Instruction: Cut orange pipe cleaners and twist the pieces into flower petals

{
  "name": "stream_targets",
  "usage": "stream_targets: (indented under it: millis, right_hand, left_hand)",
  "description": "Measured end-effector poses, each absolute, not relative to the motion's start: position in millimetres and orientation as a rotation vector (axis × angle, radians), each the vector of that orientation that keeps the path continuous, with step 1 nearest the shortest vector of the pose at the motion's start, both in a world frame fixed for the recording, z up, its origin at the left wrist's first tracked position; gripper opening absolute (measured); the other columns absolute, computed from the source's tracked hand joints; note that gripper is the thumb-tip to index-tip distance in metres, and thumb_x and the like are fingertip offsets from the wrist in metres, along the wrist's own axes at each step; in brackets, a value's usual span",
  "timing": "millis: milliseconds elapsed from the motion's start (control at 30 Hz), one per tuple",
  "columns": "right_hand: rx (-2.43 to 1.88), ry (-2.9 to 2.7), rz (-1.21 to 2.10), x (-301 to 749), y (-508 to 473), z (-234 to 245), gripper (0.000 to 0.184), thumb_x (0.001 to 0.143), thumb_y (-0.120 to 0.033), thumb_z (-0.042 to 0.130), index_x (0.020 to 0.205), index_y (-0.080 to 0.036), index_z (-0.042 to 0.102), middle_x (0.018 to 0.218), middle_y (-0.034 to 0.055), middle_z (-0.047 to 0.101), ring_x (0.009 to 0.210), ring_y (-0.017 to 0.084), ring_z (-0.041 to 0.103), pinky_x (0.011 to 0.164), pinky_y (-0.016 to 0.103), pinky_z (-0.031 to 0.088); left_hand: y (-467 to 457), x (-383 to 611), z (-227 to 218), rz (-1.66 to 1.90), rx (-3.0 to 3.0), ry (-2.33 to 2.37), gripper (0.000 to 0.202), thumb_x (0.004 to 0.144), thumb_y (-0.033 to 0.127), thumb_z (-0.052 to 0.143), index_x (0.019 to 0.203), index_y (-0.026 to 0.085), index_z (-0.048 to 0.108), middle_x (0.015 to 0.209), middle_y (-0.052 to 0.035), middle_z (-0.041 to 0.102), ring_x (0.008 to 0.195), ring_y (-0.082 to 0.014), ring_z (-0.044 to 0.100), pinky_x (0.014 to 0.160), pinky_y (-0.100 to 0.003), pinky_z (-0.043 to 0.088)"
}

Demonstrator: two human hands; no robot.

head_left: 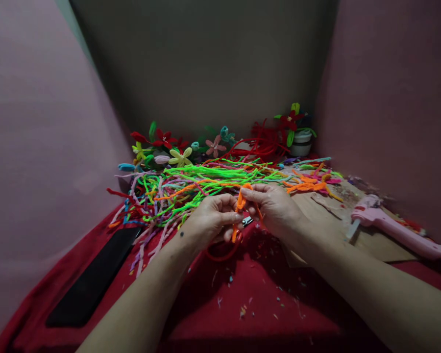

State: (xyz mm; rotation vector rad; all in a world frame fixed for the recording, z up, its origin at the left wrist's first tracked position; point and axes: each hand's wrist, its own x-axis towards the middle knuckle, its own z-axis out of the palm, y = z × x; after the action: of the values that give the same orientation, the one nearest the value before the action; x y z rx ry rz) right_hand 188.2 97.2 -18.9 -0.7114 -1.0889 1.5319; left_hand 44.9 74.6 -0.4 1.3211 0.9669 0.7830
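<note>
Between my two hands an orange pipe cleaner [241, 200] is bent into loops. My left hand [213, 218] pinches its lower part, with an end poking out below the fingers. My right hand [274, 208] grips the upper loop between thumb and fingers, and another orange strand hangs beneath it. Under the hands, on the red cloth [250, 294], lie scissors with red handles [222, 257], partly hidden by my left hand. Just beyond my fingers spreads a heap of green pipe cleaners [213, 175] mixed with other colours.
Several pipe-cleaner flowers [181, 158] stand at the back, with a white pot of flowers [301, 142] at back right. A pink glue gun [397, 225] rests on cardboard [375, 245] to the right. A flat black object [95, 277] lies at left. Small scraps dot the cloth.
</note>
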Motion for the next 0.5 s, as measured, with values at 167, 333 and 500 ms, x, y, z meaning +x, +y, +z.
stream_targets:
  millis: [167,333,500]
  right_hand:
    - [-0.719,-1.145,1.47,190.5,98.2,-19.1,0.023,0.065,-0.031,0.067,0.054,-0.014,0.055,0.044,-0.0033,0.05,0.035,0.005,0.038,0.036,0.021,0.027]
    - [-0.712,-1.199,1.462,191.4,100.9,-21.3,0.025,0.066,-0.034,0.066,0.054,-0.014,0.055,0.045,-0.0037,0.048,0.037,0.005,0.038,0.038,0.022,0.027]
    - [-0.76,-1.318,1.476,192.4,100.7,-20.6,0.02,0.069,-0.032,0.061,0.063,-0.013,0.062,0.059,0.0008,0.056,0.05,0.009,0.047,0.048,0.024,0.034]
  left_hand:
    - [73.7,41.7,0.1,0.783,1.261,0.92,0.025,0.068,0.032,0.065,0.083,0.016,0.053,0.066,-0.0009,0.063,0.037,-0.0058,0.05,0.029,-0.013,0.03]
    - [73.8,43.5,0.5,0.874,1.353,1.011,0.021,0.073,0.036,0.06,0.076,0.016,0.054,0.055,0.0038,0.057,0.031,-0.0025,0.043,0.03,-0.012,0.025]
    - [80.5,37.0,1.1,1.048,1.315,1.051,0.02,0.074,0.035,0.059,0.077,0.016,0.053,0.059,0.003,0.06,0.033,-0.0017,0.042,0.031,-0.012,0.026]
